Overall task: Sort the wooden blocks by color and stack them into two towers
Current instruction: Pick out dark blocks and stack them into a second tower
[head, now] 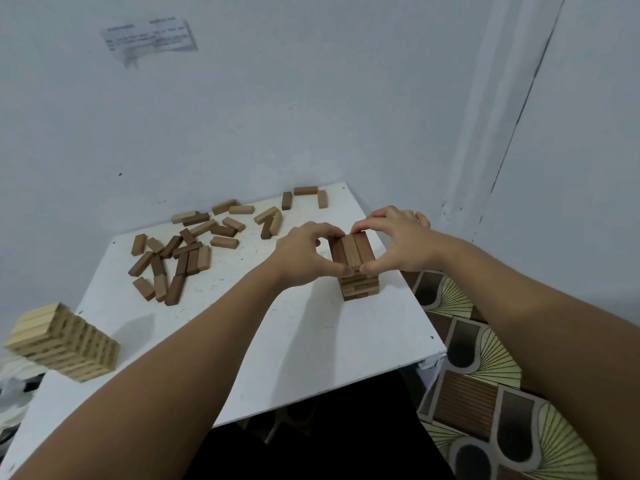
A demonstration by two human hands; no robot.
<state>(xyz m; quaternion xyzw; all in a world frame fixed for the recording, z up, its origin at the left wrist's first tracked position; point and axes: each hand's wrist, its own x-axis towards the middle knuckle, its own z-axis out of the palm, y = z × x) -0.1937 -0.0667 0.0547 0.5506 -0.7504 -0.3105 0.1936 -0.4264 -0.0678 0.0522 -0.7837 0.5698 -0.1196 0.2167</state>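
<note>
A dark brown block tower (358,284) stands on the right part of the white table (284,341). Its top layer (352,251) is three dark blocks side by side. My left hand (304,254) pinches that layer from the left, thumb at the near end and fingers at the far end. My right hand (394,240) pinches it from the right in the same way. A taller tower of light blocks (62,341) stands at the table's left edge. Several loose light and dark blocks (183,251) lie scattered over the far left of the table.
Three more loose blocks (304,195) lie near the table's far right corner. Walls close the table in at the back and right. A patterned floor mat (491,393) lies to the right, below the table edge. A paper sheet (149,39) hangs on the wall.
</note>
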